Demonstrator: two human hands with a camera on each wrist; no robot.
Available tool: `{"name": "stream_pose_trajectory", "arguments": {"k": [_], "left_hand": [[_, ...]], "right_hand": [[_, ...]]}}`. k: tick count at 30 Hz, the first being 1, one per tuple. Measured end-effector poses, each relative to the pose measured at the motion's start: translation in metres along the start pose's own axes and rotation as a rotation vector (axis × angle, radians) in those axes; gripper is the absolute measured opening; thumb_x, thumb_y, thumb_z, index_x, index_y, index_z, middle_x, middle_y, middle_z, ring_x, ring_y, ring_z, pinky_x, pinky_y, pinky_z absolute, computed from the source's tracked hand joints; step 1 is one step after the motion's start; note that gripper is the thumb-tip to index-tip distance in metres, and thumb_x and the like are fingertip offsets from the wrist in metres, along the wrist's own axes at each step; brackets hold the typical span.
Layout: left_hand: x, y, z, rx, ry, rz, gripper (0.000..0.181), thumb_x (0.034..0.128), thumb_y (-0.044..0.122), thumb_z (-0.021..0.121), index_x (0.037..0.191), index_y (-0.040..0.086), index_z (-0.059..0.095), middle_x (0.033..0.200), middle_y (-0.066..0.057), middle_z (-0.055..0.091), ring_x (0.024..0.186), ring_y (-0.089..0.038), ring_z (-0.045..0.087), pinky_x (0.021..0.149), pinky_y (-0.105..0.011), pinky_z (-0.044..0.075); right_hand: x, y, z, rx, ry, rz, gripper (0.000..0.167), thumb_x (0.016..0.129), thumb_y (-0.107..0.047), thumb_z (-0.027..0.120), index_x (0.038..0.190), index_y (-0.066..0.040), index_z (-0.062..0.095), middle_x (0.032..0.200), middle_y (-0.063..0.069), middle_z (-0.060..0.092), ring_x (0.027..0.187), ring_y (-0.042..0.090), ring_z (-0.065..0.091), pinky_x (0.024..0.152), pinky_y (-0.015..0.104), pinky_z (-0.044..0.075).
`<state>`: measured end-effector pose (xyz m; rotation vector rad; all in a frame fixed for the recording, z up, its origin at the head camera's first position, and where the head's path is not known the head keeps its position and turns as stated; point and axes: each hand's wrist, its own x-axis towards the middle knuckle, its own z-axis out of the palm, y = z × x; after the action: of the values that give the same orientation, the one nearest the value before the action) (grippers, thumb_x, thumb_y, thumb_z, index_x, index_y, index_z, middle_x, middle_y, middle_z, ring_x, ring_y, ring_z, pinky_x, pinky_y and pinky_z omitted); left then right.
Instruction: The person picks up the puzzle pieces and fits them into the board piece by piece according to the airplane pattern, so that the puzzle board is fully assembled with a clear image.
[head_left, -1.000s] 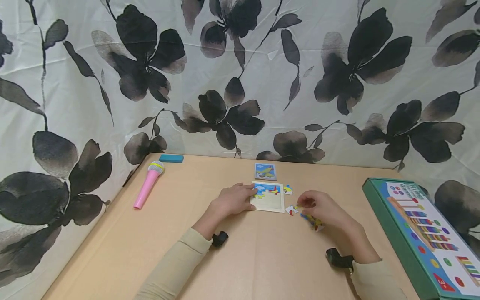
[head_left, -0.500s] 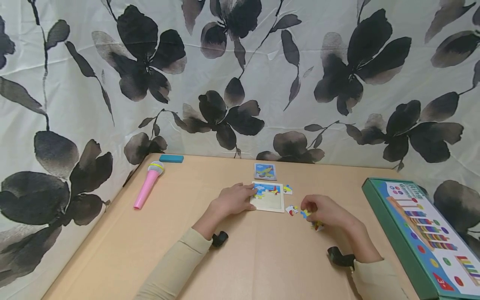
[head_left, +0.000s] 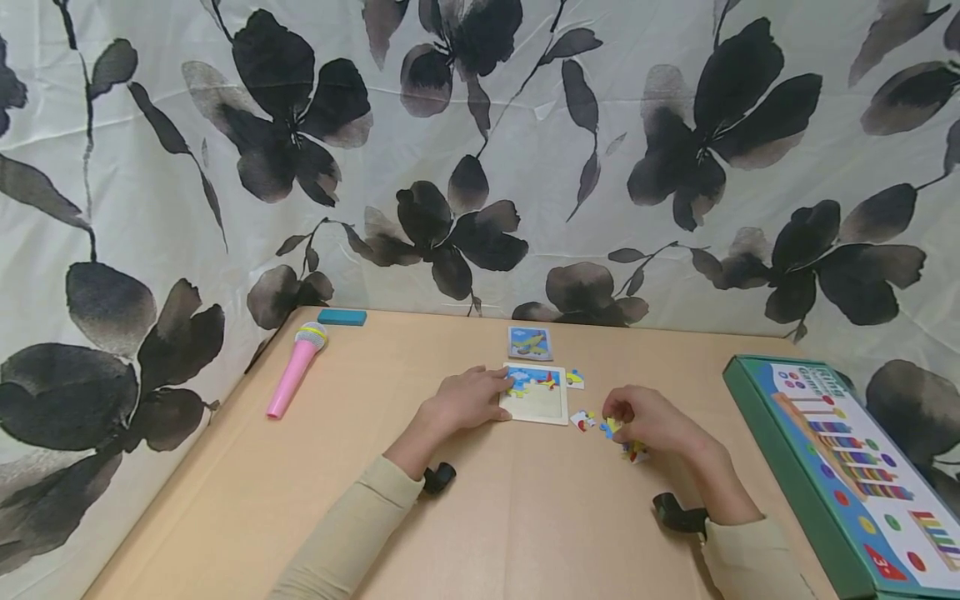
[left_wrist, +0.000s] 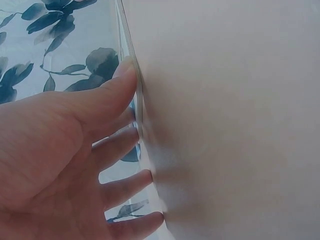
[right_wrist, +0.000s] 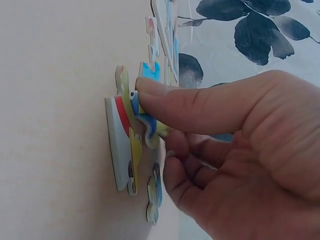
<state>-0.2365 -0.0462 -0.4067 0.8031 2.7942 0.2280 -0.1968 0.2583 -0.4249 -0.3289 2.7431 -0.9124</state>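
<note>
A shallow puzzle board (head_left: 536,408) lies mid-table, its top part filled with blue picture pieces and its lower part bare. My left hand (head_left: 468,397) rests at its left side, fingers fairly straight, fingertips on the upper left and thumb (left_wrist: 127,75) against the edge. Right of the board, my right hand (head_left: 656,421) pinches a blue and yellow puzzle piece (right_wrist: 146,121) between thumb and index finger, low over a small heap of puzzle pieces (right_wrist: 120,150). That hand partly hides the heap. Two loose pieces lie nearer the board: one red and white (head_left: 582,421), one yellow and blue (head_left: 575,379).
A small picture card with a yellow plane (head_left: 530,342) lies behind the board. At the left are a pink toy microphone (head_left: 294,371) and a blue block (head_left: 342,317). A large green-sided box (head_left: 847,467) takes up the right edge. Floral cloth (head_left: 570,167) hangs behind the table.
My right hand has shifted slightly right and down over the heap, uncovering a blue and yellow piece at its fingertips. The left hand and the board have stayed put.
</note>
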Motion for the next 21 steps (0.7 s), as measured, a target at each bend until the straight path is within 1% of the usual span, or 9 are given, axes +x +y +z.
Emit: {"name": "stream_pose_trajectory", "arguments": {"k": [4,7,12,16,18,21], "left_hand": [[0.000,-0.001,0.001,0.008,0.004,-0.001,0.064,0.0915,0.043,0.068,0.148,0.021,0.049,0.160,0.001,0.039,0.146,-0.034,0.038,0.103,-0.059,0.046],[0.000,0.000,0.000,0.005,0.001,-0.003,0.064,0.0917,0.043,0.068,0.149,0.021,0.048,0.160,0.001,0.038,0.147,-0.034,0.037,0.104,-0.059,0.045],[-0.002,0.001,-0.001,-0.004,-0.003,0.002,0.064,0.0924,0.042,0.067,0.149,0.021,0.048,0.161,0.001,0.037,0.147,-0.034,0.036,0.106,-0.059,0.044],[-0.001,0.001,-0.001,0.005,0.004,0.003,0.063,0.0920,0.043,0.068,0.148,0.021,0.048,0.160,0.001,0.038,0.147,-0.034,0.037,0.104,-0.059,0.045],[-0.001,0.001,-0.001,0.004,0.003,0.000,0.063,0.0921,0.043,0.067,0.149,0.021,0.048,0.160,0.001,0.038,0.147,-0.034,0.037,0.104,-0.059,0.045],[0.000,0.001,-0.001,-0.002,0.000,-0.003,0.063,0.0923,0.042,0.068,0.149,0.021,0.048,0.160,0.001,0.037,0.148,-0.034,0.036,0.104,-0.059,0.045]], "right_hand": [[0.001,-0.002,0.001,0.015,0.003,0.020,0.022,0.078,0.004,0.075,0.093,-0.009,0.068,0.084,0.005,0.058,0.081,0.020,0.050,0.065,0.027,0.047],[0.002,-0.003,0.001,0.032,0.019,0.027,0.018,0.081,0.003,0.071,0.092,-0.011,0.066,0.085,0.005,0.058,0.082,0.020,0.051,0.065,0.027,0.046],[0.003,-0.003,0.002,0.051,0.073,0.028,0.012,0.090,0.000,0.065,0.093,-0.012,0.068,0.091,0.006,0.062,0.087,0.022,0.054,0.071,0.030,0.049],[0.007,0.000,0.004,0.074,0.134,0.018,0.016,0.091,0.000,0.064,0.099,-0.012,0.068,0.098,0.007,0.064,0.092,0.023,0.055,0.077,0.029,0.050],[0.009,0.000,0.005,0.103,0.168,0.016,0.018,0.090,0.000,0.064,0.103,-0.012,0.067,0.099,0.007,0.065,0.093,0.023,0.056,0.077,0.027,0.051],[0.012,-0.001,0.007,0.146,0.215,0.007,0.018,0.089,-0.002,0.067,0.104,-0.011,0.067,0.097,0.007,0.066,0.090,0.023,0.057,0.073,0.025,0.053]]}}
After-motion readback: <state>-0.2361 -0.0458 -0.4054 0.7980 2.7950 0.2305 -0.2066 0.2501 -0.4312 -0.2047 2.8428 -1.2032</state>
